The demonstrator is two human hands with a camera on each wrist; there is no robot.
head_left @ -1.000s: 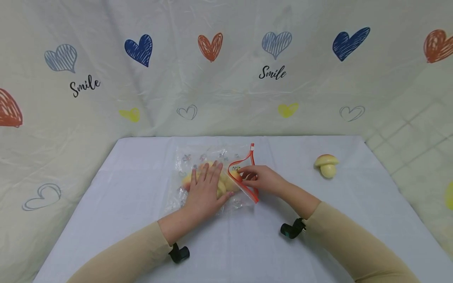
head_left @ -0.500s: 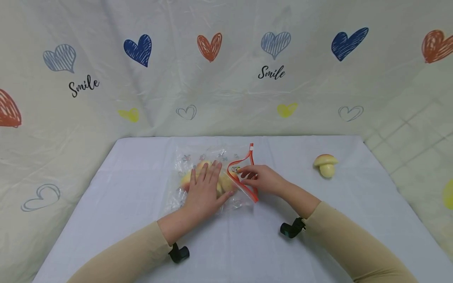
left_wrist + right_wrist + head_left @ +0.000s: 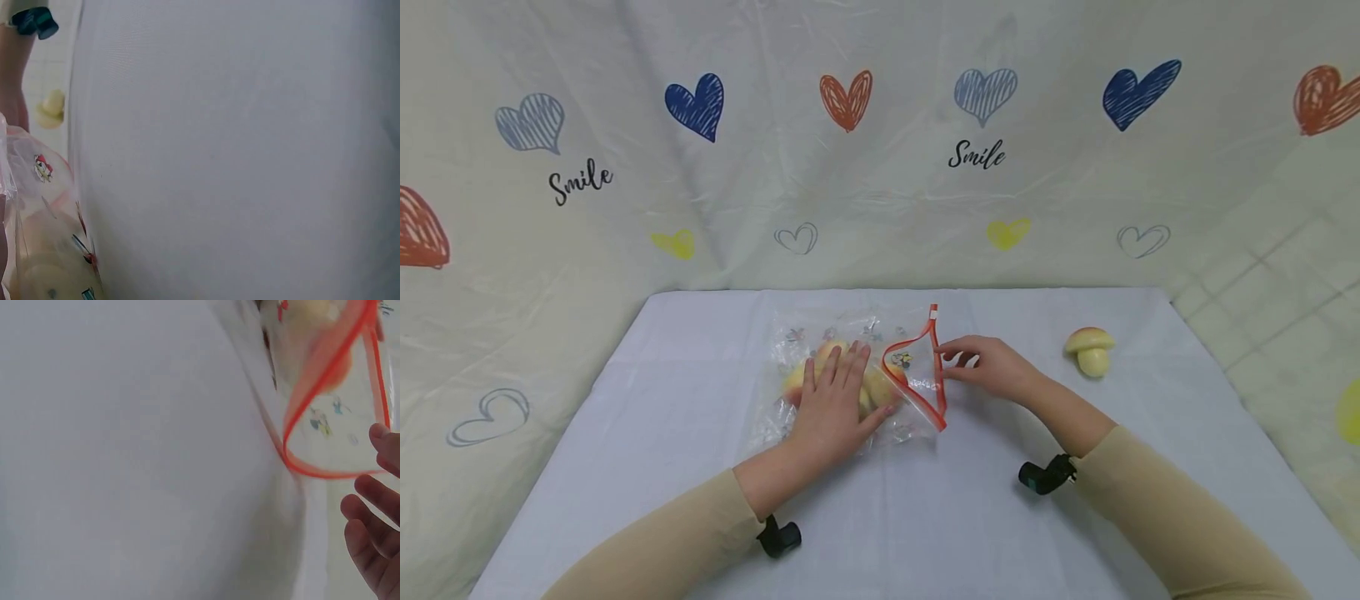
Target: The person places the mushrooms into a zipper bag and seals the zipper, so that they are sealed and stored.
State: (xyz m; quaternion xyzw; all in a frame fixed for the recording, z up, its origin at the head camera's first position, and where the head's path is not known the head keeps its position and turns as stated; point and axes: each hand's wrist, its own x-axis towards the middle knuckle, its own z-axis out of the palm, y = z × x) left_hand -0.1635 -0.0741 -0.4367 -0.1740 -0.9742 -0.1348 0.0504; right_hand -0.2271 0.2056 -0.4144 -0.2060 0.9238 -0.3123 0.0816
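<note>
A clear zip bag (image 3: 917, 425) with an orange-red zip edge and small cartoon prints lies on the table, its mouth gaping to the right. Inside are several yellow, red-tinged pieces (image 3: 886, 386), partly hidden under my left hand (image 3: 833, 408), which rests flat on the bag with fingers spread. My right hand (image 3: 992, 367) is at the bag's mouth, fingers loosely bent and holding nothing visible. In the right wrist view the thumb of the right hand (image 3: 378, 506) is beside the orange-red zip edge (image 3: 325, 375), apart from the other fingers.
A yellow toy-like mushroom (image 3: 1092, 350) with a reddish cap top lies at the right of the white-covered table (image 3: 647, 400). Behind the table hangs a pale curtain (image 3: 895, 192) printed with hearts and "Smile".
The right hand has drawn back to the right, out of the bag's mouth. A reddish piece at its fingertips has settled in among the others. The left hand stays put.
</note>
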